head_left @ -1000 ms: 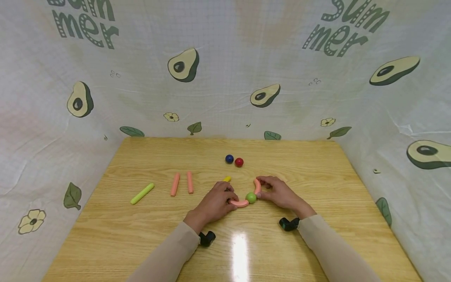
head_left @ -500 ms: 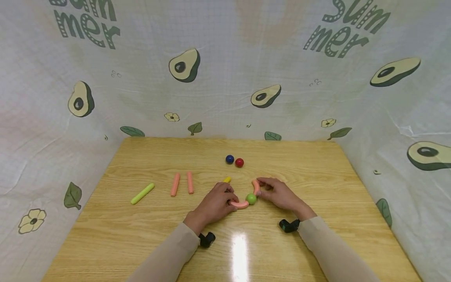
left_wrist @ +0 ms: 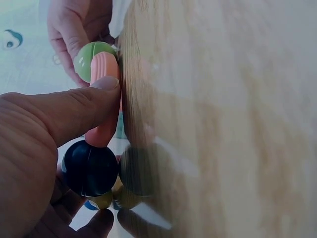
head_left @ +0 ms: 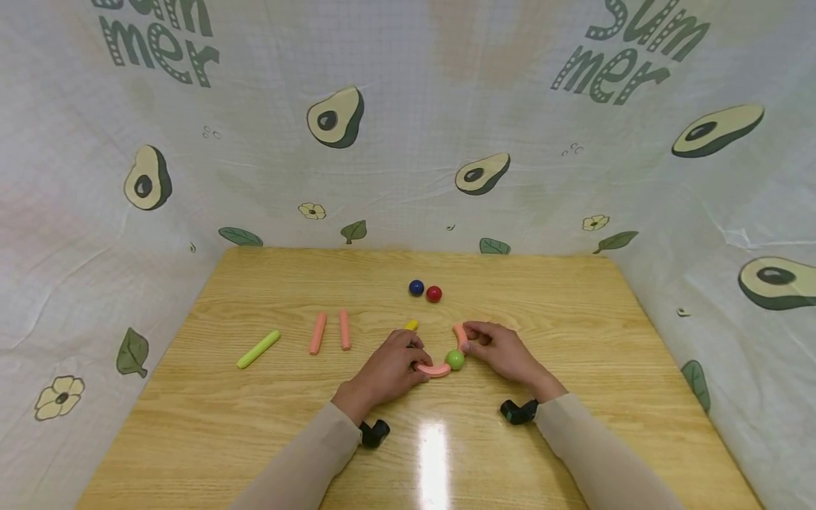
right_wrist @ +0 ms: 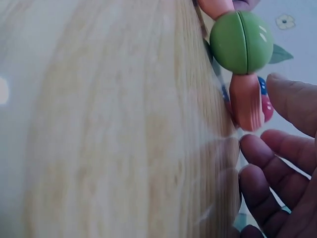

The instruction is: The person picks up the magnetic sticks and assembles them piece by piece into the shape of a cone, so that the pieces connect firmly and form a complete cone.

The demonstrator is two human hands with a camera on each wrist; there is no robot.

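My left hand [head_left: 389, 365] pinches a curved salmon-pink stick [head_left: 433, 370], the thumb lying along it in the left wrist view. That stick runs from a dark ball [left_wrist: 90, 168] beside the left fingers to a green ball [head_left: 455, 360]. From the green ball a second curved salmon-pink stick [head_left: 460, 336] points toward the far side of the table. Beside this second stick is my right hand [head_left: 503, 352], thumb and fingers parted; the right wrist view shows a gap between the thumb and the stick. A yellow stick [head_left: 411, 325] is partly hidden behind the left hand.
Blue [head_left: 416, 287] and red [head_left: 434, 294] balls lie farther back on the wooden table [head_left: 268, 439]. To the left are two straight salmon-pink sticks, one of them here [head_left: 345, 330], and a yellow-green stick [head_left: 258, 349]. A printed cloth [head_left: 408, 127] encloses the back and sides.
The second curved stick has swung to the left at its far end about the green ball. My right hand has shifted slightly left with it, while the left hand stays in place.
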